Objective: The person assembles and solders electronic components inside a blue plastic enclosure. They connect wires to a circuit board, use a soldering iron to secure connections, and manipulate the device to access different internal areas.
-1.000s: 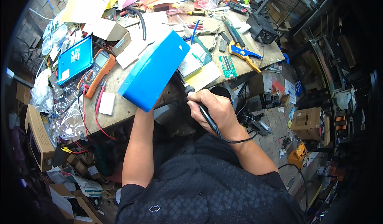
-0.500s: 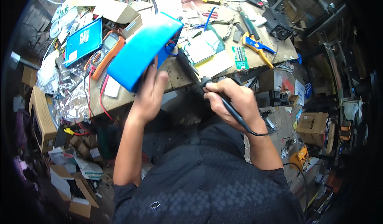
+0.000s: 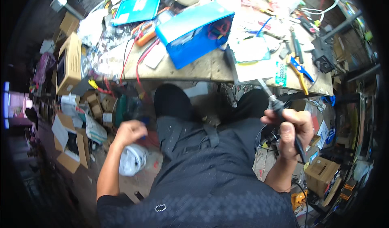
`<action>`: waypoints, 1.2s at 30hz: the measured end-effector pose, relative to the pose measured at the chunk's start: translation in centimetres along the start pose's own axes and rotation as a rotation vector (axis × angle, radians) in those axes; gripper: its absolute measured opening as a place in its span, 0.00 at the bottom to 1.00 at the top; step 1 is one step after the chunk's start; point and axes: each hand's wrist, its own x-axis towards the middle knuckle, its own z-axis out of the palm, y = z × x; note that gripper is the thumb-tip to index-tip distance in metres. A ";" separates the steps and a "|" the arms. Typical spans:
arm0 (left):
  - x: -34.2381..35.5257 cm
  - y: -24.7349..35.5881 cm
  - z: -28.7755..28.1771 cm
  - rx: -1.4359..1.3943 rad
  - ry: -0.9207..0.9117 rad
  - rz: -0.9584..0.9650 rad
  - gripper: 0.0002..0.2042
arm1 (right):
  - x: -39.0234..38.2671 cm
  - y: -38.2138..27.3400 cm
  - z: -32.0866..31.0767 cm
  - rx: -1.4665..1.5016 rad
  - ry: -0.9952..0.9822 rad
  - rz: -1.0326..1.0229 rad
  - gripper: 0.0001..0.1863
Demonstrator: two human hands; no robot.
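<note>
My right hand is closed around the black handle of a soldering iron. The iron's metal tip points up and left, beside the front edge of the workbench. My left hand hangs below the bench on the left with its fingers curled, and I see nothing in it. An open blue box lies tilted on the bench with no hand on it. Red and dark wires show inside its right end.
On the bench are an orange multimeter, a blue lid, a green circuit board and blue-yellow wire strippers. A white bucket stands under my left arm. Cardboard boxes crowd both sides.
My left hand has let go of the blue box and dropped down to the left. The soldering iron, in my right hand, has moved back from the box. The whole view has shifted.
</note>
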 end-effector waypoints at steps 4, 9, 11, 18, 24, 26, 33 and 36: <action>-0.1 5.0 -0.2 -1.062 -0.075 -0.288 0.22 | -1.1 0.4 -1.7 -0.033 0.075 0.071 0.14; 2.7 2.1 6.3 0.102 -0.204 0.238 0.12 | -1.5 1.3 -3.1 -0.019 0.045 0.192 0.17; 6.9 1.4 4.7 0.450 0.948 0.085 0.09 | -2.2 1.5 -2.8 -0.034 0.048 0.191 0.17; -1.0 8.3 9.4 -0.461 -0.082 -0.533 0.16 | -3.8 1.5 -4.5 0.001 -0.035 0.197 0.16; 0.5 6.1 10.1 -0.684 -0.384 -0.524 0.14 | -4.4 1.5 -4.5 0.035 -0.023 0.251 0.16; 2.8 3.2 9.7 -0.745 0.096 -0.430 0.15 | -4.6 1.6 -4.1 0.007 0.016 0.257 0.17; 4.4 0.9 7.4 -0.502 -0.148 -0.255 0.21 | -4.5 1.7 -3.0 0.044 -0.006 0.275 0.17; 6.8 -3.4 8.5 -0.167 0.313 -0.122 0.19 | -4.9 1.6 -2.8 0.040 -0.005 0.287 0.16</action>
